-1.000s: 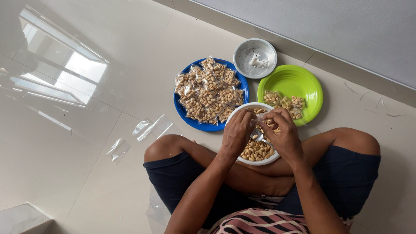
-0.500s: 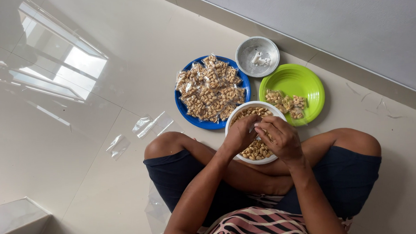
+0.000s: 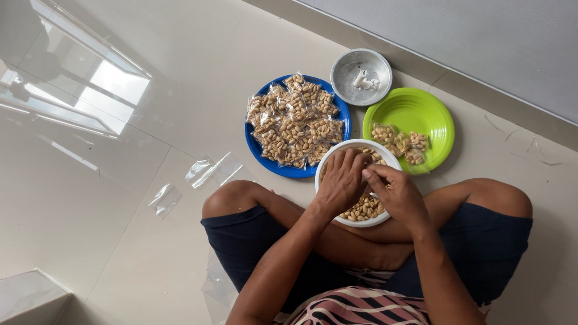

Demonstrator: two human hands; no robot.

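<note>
Reaching into the white bowl [image 3: 360,182], both at once: left hand [image 3: 342,181] curled palm-down over the nuts [image 3: 364,208], fingers bent and close together, touching the heap; whether anything is pinched under it, cannot tell. Right hand [image 3: 396,193] just beside, fingertips drawn together toward the left, possibly nipping something small or clear between them, too hidden to say. Bowl resting on the crossed legs, tilted a little, rim near the blue plate [image 3: 298,124].

Risks, as a judgement: bowl perched on shins rather than on the floor [image 3: 109,209], so a shift of a knee or a heavy press from either hand could tip it and scatter nuts. With both hands crowded over one small bowl, loose nuts could be flicked over the rim. Glossy tile would let spilled nuts roll far.

Outward from there: blue plate heaped with small clear packets [image 3: 293,120] of nuts, touching or nearly touching the bowl's far rim. Green plate [image 3: 430,114] to the right with a few packets at its near edge. Metal dish [image 3: 361,77] behind and between the plates, something small and white inside. Clear plastic sleeves [image 3: 208,170] lying flat on the floor to the left, more by the left thigh. Grey wall [image 3: 478,24] beyond.
</note>
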